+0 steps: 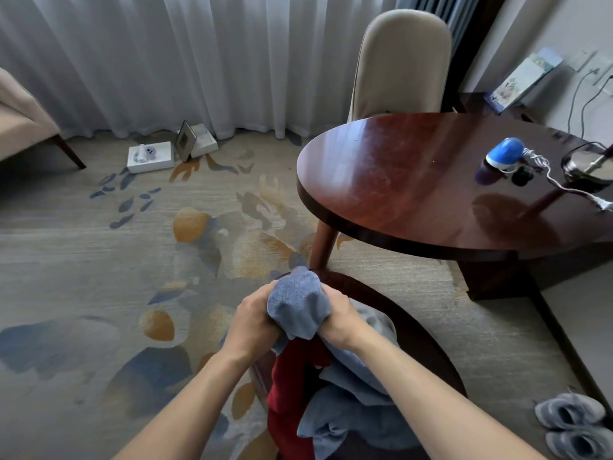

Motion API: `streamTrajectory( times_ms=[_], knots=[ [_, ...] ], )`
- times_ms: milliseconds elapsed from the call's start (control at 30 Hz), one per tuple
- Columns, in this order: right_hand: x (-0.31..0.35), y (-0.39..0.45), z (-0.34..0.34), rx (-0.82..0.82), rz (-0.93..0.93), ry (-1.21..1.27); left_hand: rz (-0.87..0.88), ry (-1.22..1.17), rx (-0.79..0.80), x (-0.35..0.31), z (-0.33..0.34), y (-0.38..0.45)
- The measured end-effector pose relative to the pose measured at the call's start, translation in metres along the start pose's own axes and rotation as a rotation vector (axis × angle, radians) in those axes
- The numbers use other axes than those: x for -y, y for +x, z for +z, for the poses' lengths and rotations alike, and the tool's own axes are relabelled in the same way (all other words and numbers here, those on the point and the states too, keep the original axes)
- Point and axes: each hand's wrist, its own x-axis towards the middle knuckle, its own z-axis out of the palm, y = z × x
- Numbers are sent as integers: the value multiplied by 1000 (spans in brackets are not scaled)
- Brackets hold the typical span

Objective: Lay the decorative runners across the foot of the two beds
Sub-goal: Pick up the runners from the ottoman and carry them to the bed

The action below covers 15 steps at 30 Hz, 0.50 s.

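Fingers of your left hand (255, 318) and right hand (338, 318) curl tight round one bunched end of the blue runner (298, 303), one hand on each side. Both hands are just as near. From your grip the rest of the runner hangs down toward you, piled on a dark chair (414, 330) with a red cloth (292, 370). No bed shows, so you likely lift it first.

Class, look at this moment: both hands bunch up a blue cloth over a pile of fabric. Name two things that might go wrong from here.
1. The left hand and right hand grip the blue runner in a crumpled wad, so it may crease.
2. Its tail lies tangled with the red cloth; lifting may drag that out too.
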Motion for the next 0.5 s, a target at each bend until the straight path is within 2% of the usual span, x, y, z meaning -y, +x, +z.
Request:
streamTrajectory(
  times_ms=[133, 300, 433, 500],
  knots=[
    [-18, -7, -7, -62, 2, -55, 31, 59, -16, -1, -8, 3],
    [-46, -9, -12, 20, 81, -315, 28, 40, 35, -2, -15, 4],
    [-61, -3, -7, 45, 96, -352, 294, 81, 66, -16, -29, 2],
    [-65, 2, -1, 41, 83, -341, 352, 95, 69, -17, -40, 1]
  ],
)
